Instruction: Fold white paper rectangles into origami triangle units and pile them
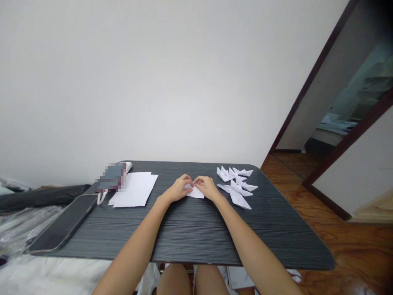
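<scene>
Dark, streaked tabletop [196,233] spreads before me. Nearest, to the left of my fingers [185,177] and toward me, a phone [64,223] lies at the edge; farther left is clear plastic [21,229], and whether it holds anything I cannot tell. Straight ahead, my left hand [177,190] and right hand [208,187] are curled almost closed, nipping the small white paper [197,194] between them; how tightly, I cannot tell. By my judgement I am partway through a fold, and working it from this grip calls for edges kept aligned and light, even pressure from both sides. Left of my fingers lie loosely stacked sheets [135,190]; to the right, pointed folded shapes [241,200] lie clustered, some touching. Just past the phone, beside the sheets, is a blurred thing [112,176] I cannot identify. I make out no container on the tabletop. Beyond my fingers rises a pale wall [196,82], with a doorway [344,106] well to the right.
</scene>
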{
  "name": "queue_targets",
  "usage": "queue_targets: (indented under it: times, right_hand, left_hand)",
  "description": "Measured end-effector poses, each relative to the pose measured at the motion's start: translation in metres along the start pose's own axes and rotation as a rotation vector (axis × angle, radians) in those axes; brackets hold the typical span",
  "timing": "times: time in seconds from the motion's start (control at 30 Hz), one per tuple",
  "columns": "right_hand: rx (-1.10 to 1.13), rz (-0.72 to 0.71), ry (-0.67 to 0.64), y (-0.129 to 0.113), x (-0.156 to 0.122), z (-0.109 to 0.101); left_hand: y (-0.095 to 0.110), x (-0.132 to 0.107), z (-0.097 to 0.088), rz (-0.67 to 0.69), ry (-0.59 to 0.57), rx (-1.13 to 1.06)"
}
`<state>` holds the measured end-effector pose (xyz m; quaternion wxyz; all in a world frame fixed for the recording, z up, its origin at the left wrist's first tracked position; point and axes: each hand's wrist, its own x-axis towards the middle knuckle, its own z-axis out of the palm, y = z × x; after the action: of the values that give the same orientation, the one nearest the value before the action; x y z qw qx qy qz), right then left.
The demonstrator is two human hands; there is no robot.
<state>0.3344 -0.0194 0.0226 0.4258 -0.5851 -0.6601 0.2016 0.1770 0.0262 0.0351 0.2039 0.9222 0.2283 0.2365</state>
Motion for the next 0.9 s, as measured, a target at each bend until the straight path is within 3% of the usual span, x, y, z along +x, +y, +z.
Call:
queue_targets:
  times: [0.2, 0.37, 0.53, 0.9]
  right_hand:
    - [-0.225, -0.167, -0.026, 0.006, -0.001, -0.007]
    - [-0.184, -0.278, -0.216, 0.003, -0.003, -0.019]
    - [-0.128, -0.283, -0.408, 0.000, -0.006, -0.026]
    - [-0.092, -0.227, -0.351, -0.001, -0.008, -0.025]
  left_hand:
    - [0.001, -0.004, -0.003, 0.117, -0.151, 0.135]
    - [0.003, -0.004, -0.004, 0.135, -0.122, 0.195]
    - [0.002, -0.005, -0.005, 0.123, -0.086, 0.214]
    - [0.003, -0.006, -0.006, 0.119, -0.072, 0.167]
